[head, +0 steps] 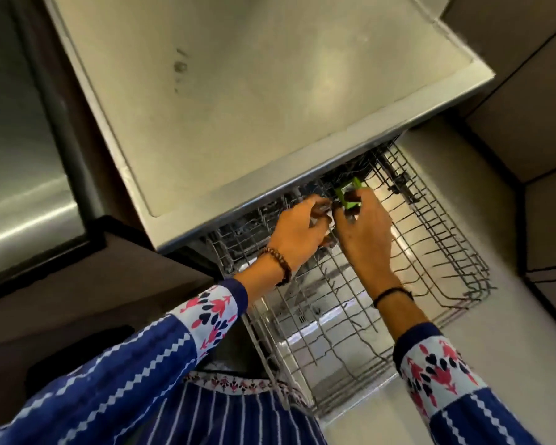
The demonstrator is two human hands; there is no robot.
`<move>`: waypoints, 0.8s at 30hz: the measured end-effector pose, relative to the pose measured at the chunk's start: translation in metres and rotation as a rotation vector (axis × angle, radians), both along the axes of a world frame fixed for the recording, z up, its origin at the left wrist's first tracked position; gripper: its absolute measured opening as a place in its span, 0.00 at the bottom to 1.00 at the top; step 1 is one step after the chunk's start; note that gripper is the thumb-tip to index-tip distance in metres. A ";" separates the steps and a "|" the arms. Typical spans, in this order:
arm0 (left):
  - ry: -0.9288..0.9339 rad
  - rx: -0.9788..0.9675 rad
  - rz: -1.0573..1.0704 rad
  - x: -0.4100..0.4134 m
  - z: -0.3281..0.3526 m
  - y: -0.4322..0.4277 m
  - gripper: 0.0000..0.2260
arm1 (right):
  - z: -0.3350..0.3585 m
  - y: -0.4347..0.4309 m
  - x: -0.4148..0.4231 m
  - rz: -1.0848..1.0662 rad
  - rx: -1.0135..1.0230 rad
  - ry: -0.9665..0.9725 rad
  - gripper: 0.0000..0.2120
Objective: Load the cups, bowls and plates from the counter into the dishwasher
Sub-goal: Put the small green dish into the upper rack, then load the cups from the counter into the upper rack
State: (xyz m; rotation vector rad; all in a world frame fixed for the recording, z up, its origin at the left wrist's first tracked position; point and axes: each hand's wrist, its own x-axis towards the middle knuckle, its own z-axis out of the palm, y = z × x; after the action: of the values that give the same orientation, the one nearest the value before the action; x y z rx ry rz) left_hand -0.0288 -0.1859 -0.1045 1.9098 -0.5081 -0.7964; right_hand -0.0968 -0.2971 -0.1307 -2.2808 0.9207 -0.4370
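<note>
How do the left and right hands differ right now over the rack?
The left hand wears a brown beaded bracelet; the right hand wears a thin black band. The right hand pinches a green piece; what the left hand holds is unclear. Both reach to the back of the pulled-out rack.

Blue zigzag-striped sleeves (135, 364) end in white floral cuffs (207, 311), with beaded bracelet (278, 263) and black wristband (392, 294).

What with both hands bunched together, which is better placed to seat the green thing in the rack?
Right: the right hand grips the green thing above the rack; the left hand sits beside.
</note>
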 end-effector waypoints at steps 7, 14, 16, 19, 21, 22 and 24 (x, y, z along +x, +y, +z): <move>-0.270 -0.125 0.085 -0.003 0.084 0.057 0.11 | 0.100 0.051 -0.014 0.149 0.058 -0.163 0.13; -0.267 -0.162 0.242 0.020 0.135 0.130 0.11 | 0.156 0.107 0.019 0.357 0.135 -0.207 0.14; -0.260 -0.167 0.283 0.028 0.143 0.152 0.11 | 0.165 0.126 0.034 0.409 0.147 -0.212 0.14; -0.247 -0.196 0.367 0.041 0.152 0.189 0.11 | 0.177 0.161 0.061 0.487 0.153 -0.228 0.12; -0.238 -0.218 0.416 0.052 0.154 0.214 0.10 | 0.182 0.184 0.081 0.534 0.150 -0.230 0.11; -0.240 -0.225 0.441 0.058 0.154 0.229 0.09 | 0.184 0.198 0.091 0.558 0.150 -0.227 0.11; -0.247 -0.235 0.497 0.072 0.153 0.260 0.08 | 0.187 0.227 0.112 0.604 0.164 -0.223 0.10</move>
State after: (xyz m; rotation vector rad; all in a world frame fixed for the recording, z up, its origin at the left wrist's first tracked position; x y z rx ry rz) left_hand 0.0435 0.0743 0.0486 1.8110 -0.2406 -0.1724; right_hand 0.0150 -0.0698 0.0562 -2.1665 0.1298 -0.3202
